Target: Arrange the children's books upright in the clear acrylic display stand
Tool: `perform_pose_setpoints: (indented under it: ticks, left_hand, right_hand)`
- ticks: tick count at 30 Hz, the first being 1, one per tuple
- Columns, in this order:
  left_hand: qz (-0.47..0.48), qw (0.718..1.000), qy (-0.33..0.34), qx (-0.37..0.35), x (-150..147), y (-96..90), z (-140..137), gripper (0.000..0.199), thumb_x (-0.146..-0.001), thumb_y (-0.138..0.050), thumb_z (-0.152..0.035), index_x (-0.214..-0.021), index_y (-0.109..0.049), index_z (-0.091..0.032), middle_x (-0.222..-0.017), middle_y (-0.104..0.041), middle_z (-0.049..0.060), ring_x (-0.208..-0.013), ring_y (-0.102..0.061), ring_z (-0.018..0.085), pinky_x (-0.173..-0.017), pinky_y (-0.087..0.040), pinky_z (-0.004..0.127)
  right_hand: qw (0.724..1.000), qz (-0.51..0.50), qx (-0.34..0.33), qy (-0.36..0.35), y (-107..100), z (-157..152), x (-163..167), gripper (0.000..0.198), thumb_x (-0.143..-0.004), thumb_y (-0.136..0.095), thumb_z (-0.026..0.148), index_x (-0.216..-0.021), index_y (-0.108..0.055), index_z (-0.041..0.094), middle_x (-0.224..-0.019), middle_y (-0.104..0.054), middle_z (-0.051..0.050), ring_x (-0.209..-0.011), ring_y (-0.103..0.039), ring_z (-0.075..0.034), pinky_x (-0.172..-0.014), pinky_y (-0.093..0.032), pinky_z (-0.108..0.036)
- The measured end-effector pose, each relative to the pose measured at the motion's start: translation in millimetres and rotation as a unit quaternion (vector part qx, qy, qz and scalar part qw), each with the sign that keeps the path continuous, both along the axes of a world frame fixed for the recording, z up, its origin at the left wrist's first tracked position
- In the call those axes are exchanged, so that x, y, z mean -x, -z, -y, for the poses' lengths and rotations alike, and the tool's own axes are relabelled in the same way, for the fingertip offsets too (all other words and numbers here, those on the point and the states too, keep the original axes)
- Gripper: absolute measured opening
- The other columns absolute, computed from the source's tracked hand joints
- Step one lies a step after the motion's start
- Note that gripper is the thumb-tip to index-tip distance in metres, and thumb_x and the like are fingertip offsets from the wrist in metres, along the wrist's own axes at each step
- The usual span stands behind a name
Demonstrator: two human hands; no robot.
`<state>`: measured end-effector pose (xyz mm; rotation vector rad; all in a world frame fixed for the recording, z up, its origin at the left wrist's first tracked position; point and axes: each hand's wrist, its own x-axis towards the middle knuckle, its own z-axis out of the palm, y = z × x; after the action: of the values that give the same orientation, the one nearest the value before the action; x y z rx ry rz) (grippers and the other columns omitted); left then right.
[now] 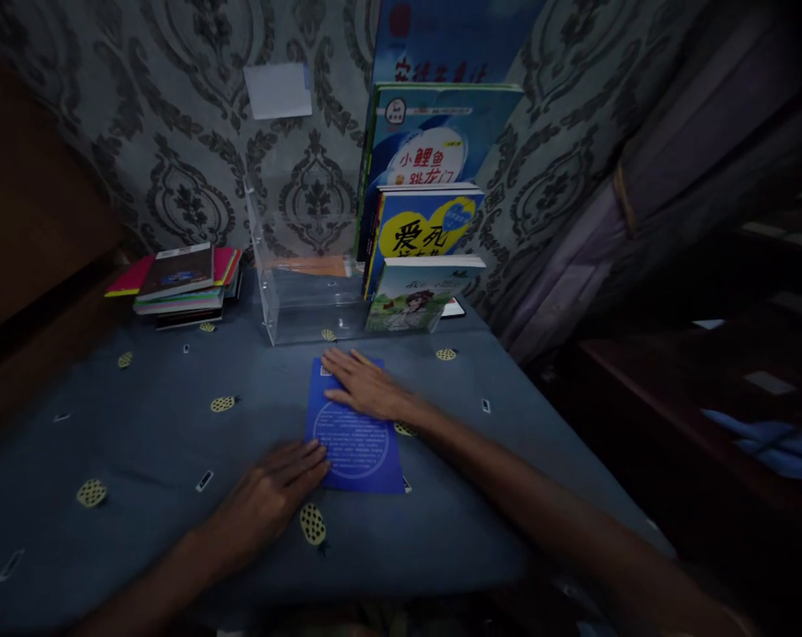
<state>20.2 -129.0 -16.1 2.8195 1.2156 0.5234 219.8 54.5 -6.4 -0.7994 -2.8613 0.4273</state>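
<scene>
A blue book (356, 442) with a white circle and small print lies flat on the cloth-covered table, its text upside down to me. Across its upper part rests my right hand (361, 385), fingers spread and pointing left. The fingertips of my left hand (278, 482) touch the book's lower left edge, with the fingers stretched out flat. Behind the book stands a clear acrylic rack (301, 323). Its right side holds several upright books in tiers, among them a green-covered book (411, 301) in front and a yellow-and-blue book (424, 221) behind it.
A stack of books (181, 279) lies at the table's back left. The grey-blue tablecloth (155, 433) has a pineapple print. A white card (278, 91) is on the patterned wall. At right hangs a tied purple curtain (574, 230), beside a dark area beyond the table edge.
</scene>
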Motion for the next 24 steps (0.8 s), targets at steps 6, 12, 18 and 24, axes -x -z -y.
perform_pose_setpoints:
  ticks: [6,12,18,24]
  left_hand:
    - [0.001,1.0,-0.013,0.011,0.7,4.4,2.1,0.058,-0.093,-0.039,-0.002,-0.146,-0.042,-0.023,-0.14,-0.059,0.009,-0.132,-0.053,0.02,-0.109,-0.047,0.043]
    - [-0.007,1.0,-0.003,0.005,0.8,-0.5,0.3,0.054,-0.092,-0.04,-0.002,-0.142,-0.046,-0.022,-0.138,-0.061,0.009,-0.128,-0.057,0.021,-0.105,-0.051,0.041]
    - [0.04,0.998,-0.018,-0.044,3.7,-0.8,-18.9,0.044,-0.094,-0.043,-0.009,-0.134,-0.055,-0.023,-0.131,-0.066,0.007,-0.118,-0.065,0.02,-0.096,-0.057,0.035]
    - [0.204,0.974,-0.099,0.011,-4.8,-23.6,-50.8,0.026,-0.1,-0.046,-0.035,-0.112,-0.068,-0.027,-0.107,-0.076,0.001,-0.096,-0.073,0.02,-0.083,-0.061,0.03]
  right_hand:
    - [0.998,0.002,-0.016,0.055,3.2,20.8,-40.0,0.065,-0.101,-0.04,0.048,-0.153,-0.03,0.011,-0.159,-0.028,-0.018,-0.15,-0.016,-0.028,-0.122,-0.014,-0.055]
    - [0.995,-0.031,0.076,-0.051,-7.5,91.6,-74.4,0.07,-0.098,-0.047,0.053,-0.155,-0.027,0.017,-0.16,-0.029,-0.014,-0.15,-0.021,-0.025,-0.123,-0.015,-0.051]
    - [0.986,-0.062,0.136,-0.068,-25.4,108.8,-104.2,0.076,-0.088,-0.062,0.057,-0.151,-0.037,0.023,-0.155,-0.04,-0.01,-0.145,-0.035,-0.024,-0.122,-0.022,-0.049]
    - [0.982,-0.165,0.083,0.051,-12.5,84.9,-107.9,0.042,-0.099,-0.051,0.035,-0.139,-0.055,0.024,-0.142,-0.057,-0.01,-0.134,-0.05,-0.022,-0.112,-0.042,-0.044]
